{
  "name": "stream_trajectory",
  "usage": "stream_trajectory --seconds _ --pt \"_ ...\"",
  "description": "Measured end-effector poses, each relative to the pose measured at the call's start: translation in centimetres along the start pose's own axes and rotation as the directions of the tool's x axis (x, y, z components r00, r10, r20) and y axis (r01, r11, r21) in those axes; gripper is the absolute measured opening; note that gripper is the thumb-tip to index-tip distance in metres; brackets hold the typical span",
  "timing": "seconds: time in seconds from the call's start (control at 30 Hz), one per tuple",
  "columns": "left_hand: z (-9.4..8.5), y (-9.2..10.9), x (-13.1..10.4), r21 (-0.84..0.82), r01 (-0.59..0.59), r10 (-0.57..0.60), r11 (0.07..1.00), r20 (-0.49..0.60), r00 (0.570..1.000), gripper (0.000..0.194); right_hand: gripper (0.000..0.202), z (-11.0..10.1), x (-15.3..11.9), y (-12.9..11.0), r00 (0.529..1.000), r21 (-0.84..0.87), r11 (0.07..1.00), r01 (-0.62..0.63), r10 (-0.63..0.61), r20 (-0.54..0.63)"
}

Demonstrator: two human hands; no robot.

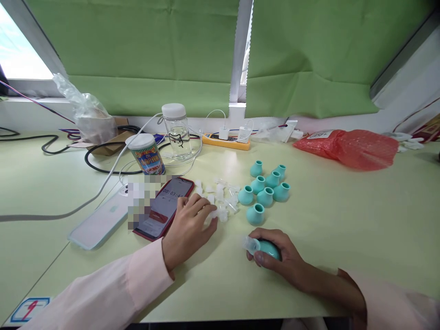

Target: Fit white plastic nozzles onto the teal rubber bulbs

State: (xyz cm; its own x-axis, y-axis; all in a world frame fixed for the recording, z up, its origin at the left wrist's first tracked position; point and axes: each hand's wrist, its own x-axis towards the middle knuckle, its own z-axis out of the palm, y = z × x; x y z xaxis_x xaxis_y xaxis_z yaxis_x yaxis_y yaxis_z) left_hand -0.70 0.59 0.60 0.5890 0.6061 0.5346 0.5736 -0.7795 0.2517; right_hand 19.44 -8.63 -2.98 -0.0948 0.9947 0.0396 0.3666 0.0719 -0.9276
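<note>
My right hand is wrapped round a teal rubber bulb near the front of the table. A translucent plastic tip sticks out of the bulb's neck, pointing left and somewhat blurred. With fingers curled, my left hand is at the near edge of a loose pile of small clear plastic pieces. Its thumb and forefinger close about one translucent plastic piece, partly hidden by the fingertips. Several more teal bulbs stand upright in a cluster beyond my right hand, their open necks facing up.
Left of the pile lie a red-cased phone showing a timer and a pale-cased phone. Behind them stand a printed can and a clear bottle. A power strip, cables and a red plastic bag line the back.
</note>
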Motion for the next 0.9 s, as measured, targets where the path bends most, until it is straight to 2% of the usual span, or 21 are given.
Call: stream_trajectory --seconds 0.03,0.07,0.1,0.17,0.23,0.3,0.37,0.47,0.57,0.73,0.9 --pt "-0.2 0.2 0.0 -0.183 0.038 -0.042 0.982 -0.016 0.999 0.009 0.032 0.0 0.0 -0.2 1.0 -0.044 0.999 -0.003 0.003 -0.013" --pt "-0.3 0.4 0.0 -0.363 0.094 -0.101 0.927 0.001 0.995 0.009 0.03 0.1 0.1 -0.5 1.0 -0.097 0.995 -0.002 -0.001 -0.025" --pt "-0.4 0.7 0.0 -0.52 0.169 -0.165 0.837 0.055 0.985 0.009 0.027 0.1 0.2 -0.9 1.0 -0.151 0.988 0.009 -0.013 -0.025" --pt "-0.6 1.0 -0.1 -0.742 0.343 -0.266 0.577 0.226 0.937 0.013 0.02 0.0 0.4 -1.6 0.998 -0.242 0.969 0.053 -0.055 -0.004" --pt "-0.6 1.3 -0.2 -0.82 0.482 -0.292 0.309 0.401 0.868 0.022 0.014 0.0 0.7 -2.2 0.994 -0.285 0.953 0.105 -0.102 0.024" --pt "-0.6 1.4 -0.2 -0.805 0.571 -0.275 0.16 0.52 0.809 0.028 0.013 0.0 0.9 -2.6 0.991 -0.29 0.948 0.132 -0.126 0.039" --pt "-0.4 1.4 -0.2 -0.775 0.622 -0.273 0.114 0.577 0.77 0.026 0.012 0.0 1.1 -2.7 0.992 -0.28 0.951 0.127 -0.124 0.03" --pt "-0.1 1.3 -0.1 -0.757 0.645 -0.31 0.105 0.592 0.744 0.023 0.01 0.2 1.1 -2.7 0.993 -0.262 0.958 0.114 -0.113 0.017" --pt "0.3 1.2 -0.1 -0.764 0.636 -0.334 0.108 0.574 0.747 0.02 0.008 0.3 1.2 -2.6 0.994 -0.247 0.963 0.11 -0.11 0.014" --pt "0.7 0.8 -0.3 -0.778 0.625 -0.298 0.057 0.584 0.755 0.018 0.009 0.3 1.4 -2.7 0.994 -0.244 0.964 0.109 -0.105 0.028" --pt "0.9 0.7 -0.4 -0.772 0.635 -0.289 0.033 0.6 0.746 0.018 0.009 0.4 1.5 -2.3 0.97 -0.375 0.902 0.214 -0.24 -0.023"
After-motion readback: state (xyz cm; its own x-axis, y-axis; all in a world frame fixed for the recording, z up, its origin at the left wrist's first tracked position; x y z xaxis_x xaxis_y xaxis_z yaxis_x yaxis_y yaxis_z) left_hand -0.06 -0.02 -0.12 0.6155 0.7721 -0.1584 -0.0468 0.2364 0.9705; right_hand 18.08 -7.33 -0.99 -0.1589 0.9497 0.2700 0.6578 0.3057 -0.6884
